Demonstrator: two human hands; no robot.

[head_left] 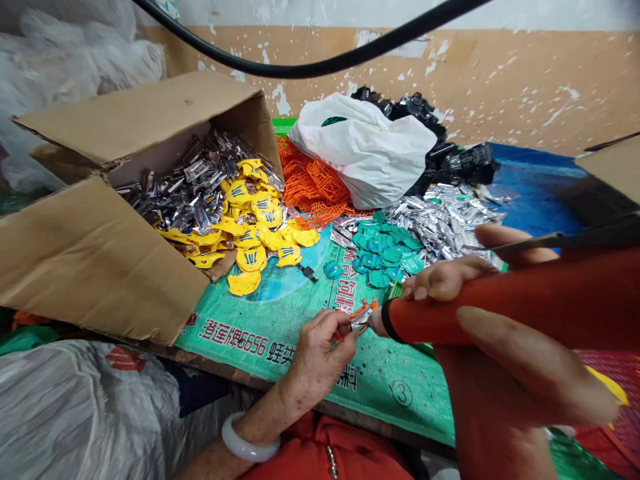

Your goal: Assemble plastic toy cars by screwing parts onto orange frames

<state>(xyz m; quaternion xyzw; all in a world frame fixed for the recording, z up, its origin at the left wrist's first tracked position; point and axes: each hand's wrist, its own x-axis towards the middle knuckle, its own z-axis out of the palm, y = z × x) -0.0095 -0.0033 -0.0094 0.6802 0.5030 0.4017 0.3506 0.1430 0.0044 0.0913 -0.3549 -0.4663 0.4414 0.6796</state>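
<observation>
My left hand (320, 353), closed in a pinch, holds a small silver-and-orange plastic part (361, 317) above the green sacking (280, 333). My right hand (500, 313) is wrapped round a red power screwdriver (440, 310) with a black ring near its nose. The screwdriver's grey nose meets the plastic part; its very tip is hidden. Close beyond the part lies a pile of green plastic pieces (383, 250). Yellow plastic pieces (250, 260) spill from an open cardboard box (85, 247) to the left.
Dark shiny parts (195, 180) fill the box. A white plastic bag (365, 147) rests on orange lattice pieces (313, 180), with black parts (465, 163) behind. Silver parts (450, 217) are heaped at the right. A black hose or cord (300, 70) hangs across the top.
</observation>
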